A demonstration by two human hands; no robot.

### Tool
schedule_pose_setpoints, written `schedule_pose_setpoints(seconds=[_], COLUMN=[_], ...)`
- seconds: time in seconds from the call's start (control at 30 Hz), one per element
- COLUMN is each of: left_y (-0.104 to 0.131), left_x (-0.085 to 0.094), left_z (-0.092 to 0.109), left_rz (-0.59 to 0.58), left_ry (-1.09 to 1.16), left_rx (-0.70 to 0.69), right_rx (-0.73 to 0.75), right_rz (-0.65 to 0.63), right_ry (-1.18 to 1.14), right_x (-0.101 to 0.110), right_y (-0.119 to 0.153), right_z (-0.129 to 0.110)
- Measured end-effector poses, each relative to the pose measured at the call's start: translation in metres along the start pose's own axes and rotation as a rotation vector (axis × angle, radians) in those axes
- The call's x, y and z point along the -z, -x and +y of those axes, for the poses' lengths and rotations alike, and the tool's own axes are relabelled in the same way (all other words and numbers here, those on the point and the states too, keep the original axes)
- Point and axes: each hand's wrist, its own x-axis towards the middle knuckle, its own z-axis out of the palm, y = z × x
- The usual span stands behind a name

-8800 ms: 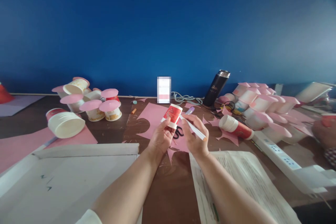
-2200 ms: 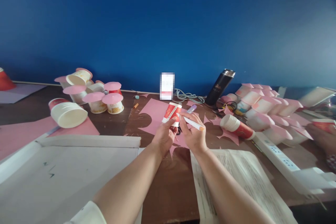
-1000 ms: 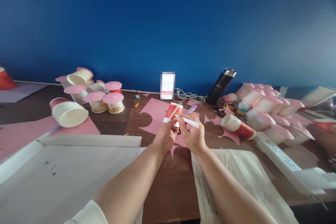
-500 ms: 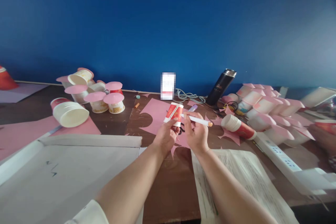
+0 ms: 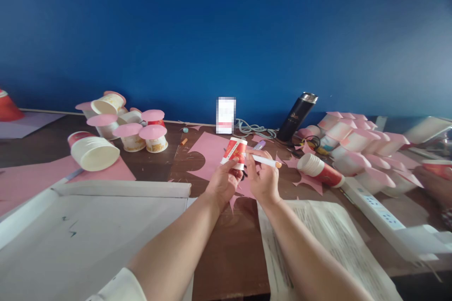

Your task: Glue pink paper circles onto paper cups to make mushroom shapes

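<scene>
Looking out through the head camera, I see both forearms reach forward from the bottom edge and slant inward over the dark brown wooden desk (image 5: 229,263), the hands close together but not touching. The left hand (image 5: 223,182) is clamped on a red-and-white printed paper cup (image 5: 236,150), its thumb along the near side and its fingers curled in underneath, so the cup sits tilted above the desk. The right hand (image 5: 264,181) is pinched around a slim white marker with an orange end (image 5: 266,161), held like a pen, wrist low and knuckles raised. The marker's orange end points out to the right and its other end faces the cup's right side; I cannot tell whether the tip touches. Below the cup I have a sheet of pink paper with scalloped edges (image 5: 205,148), and black looped scissor handles (image 5: 245,175) partly show in the gap between the hands. The left forearm crosses a shallow white cardboard box (image 5: 106,235); the right one lies over a pale printed paper sheet (image 5: 318,235).
</scene>
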Motion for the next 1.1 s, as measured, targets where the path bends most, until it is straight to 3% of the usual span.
schedule_pose_setpoints(seconds=[0.17,0.37,0.97,1.1], left_y=[0.0006,-0.0011,-0.0023,-0.0025], left_x=[-0.0001,0.0024,0.0018,0.0008], left_z=[-0.0001,-0.0014,-0.0006,-0.0009], left_rz=[-0.011,-0.063,-0.014,0.008], left_ry=[-0.014,-0.055,0.002,0.028], left_rx=[-0.016,-0.025,-0.003,-0.010], right_rx=[0.001,0.002,0.012,0.010], right_rz=[0.075,0.034,0.026,0.077], right_ry=[-0.025,-0.024,0.019,0.048], right_x=[0.0020,-0.0003,-0.0013,0.0002], right_y=[-0.0015,-0.0015,-0.0021,-0.0028], right_z=[-0.0007,0.0028,0.0026,0.0043])
